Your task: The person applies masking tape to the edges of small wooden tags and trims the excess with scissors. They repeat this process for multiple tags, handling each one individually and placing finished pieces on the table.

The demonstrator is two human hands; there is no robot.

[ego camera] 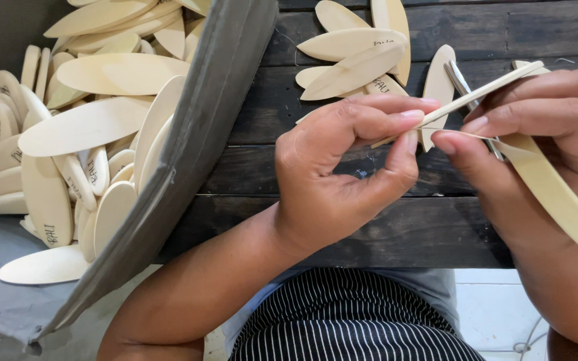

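While my left hand [342, 167] pinches one end of a thin strip [476, 97] and my right hand [536, 140] clamps a leaf blade [556, 194] beside a metal tool [463, 83], I judge trimming under way; steady tension seems needed next. Loose blades [352, 57] on the table [369, 227] and the bin [188, 160] crowd my left.

The worktop [342, 227] is made of dark, worn wooden planks running crosswise. A small pile of pale oval wooden pieces [352, 57] lies directly on it at the far side, overlapping one another.
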